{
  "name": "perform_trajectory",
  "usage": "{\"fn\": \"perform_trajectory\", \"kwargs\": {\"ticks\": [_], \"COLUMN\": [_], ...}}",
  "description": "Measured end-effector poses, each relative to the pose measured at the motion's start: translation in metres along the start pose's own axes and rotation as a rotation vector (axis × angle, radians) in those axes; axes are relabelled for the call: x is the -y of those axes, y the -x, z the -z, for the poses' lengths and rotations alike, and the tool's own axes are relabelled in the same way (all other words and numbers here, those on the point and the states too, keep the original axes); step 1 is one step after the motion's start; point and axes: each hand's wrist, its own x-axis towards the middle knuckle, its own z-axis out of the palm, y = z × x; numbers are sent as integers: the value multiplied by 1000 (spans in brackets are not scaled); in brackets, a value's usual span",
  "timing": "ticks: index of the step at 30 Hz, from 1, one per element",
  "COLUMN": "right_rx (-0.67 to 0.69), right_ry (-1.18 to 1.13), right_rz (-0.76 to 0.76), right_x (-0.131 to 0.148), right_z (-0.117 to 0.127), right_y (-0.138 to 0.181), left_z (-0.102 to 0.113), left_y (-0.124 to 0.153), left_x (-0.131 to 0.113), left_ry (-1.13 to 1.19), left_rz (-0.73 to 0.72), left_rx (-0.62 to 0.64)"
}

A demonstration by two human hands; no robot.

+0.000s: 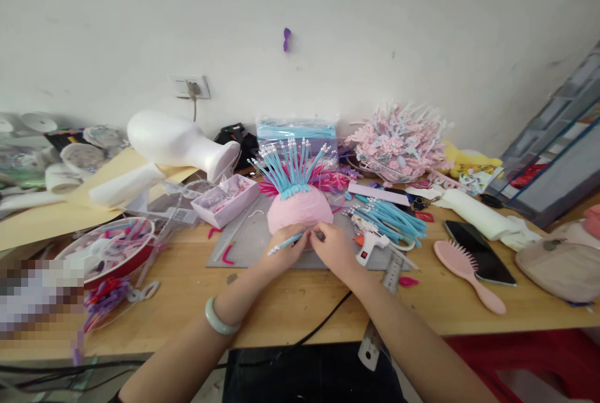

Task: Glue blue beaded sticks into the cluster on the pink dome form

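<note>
In front of me on a grey mat [253,247] sits a pink rounded form [300,208]. A fan of light-blue stems [288,169] with white beaded tips rises from its top. My left hand [287,247] is closed on a blue beaded stem [288,242], whose beaded end points left. Close by, my right hand [330,245] has thumb and forefinger pinched together, almost meeting the left fingertips. What the right fingers hold is too small to make out. Both hands are at the near side of the pink form. A white glue gun [372,245] lies to the right.
Blue beaded stems [391,222] lie right of the mat. A steel ruler [391,275], pink hairbrush [464,272] and dark tablet [482,250] are further right. Left are a bead box [225,203], white mannequin head [173,140] and round tray [147,228]. A black cable [323,325] crosses the front edge.
</note>
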Motion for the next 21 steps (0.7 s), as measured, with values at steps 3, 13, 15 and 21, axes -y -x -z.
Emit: {"fn": "perform_trajectory", "kwargs": {"ticks": [3, 13, 15, 21], "right_rx": [18, 25, 31, 64], "right_ry": [28, -145, -214, -219], "right_rz": [5, 35, 36, 22], "right_x": [-1, -2, -1, 4], "right_z": [-2, 1, 3, 9], "right_y": [1, -2, -3, -1], "left_z": [-5, 7, 10, 13], "left_y": [2, -3, -4, -6], "left_x": [3, -5, -7, -5], "left_ry": [-15, 273, 352, 367], "left_rz": [-62, 208, 272, 304], "left_rx": [3, -33, -91, -142]}}
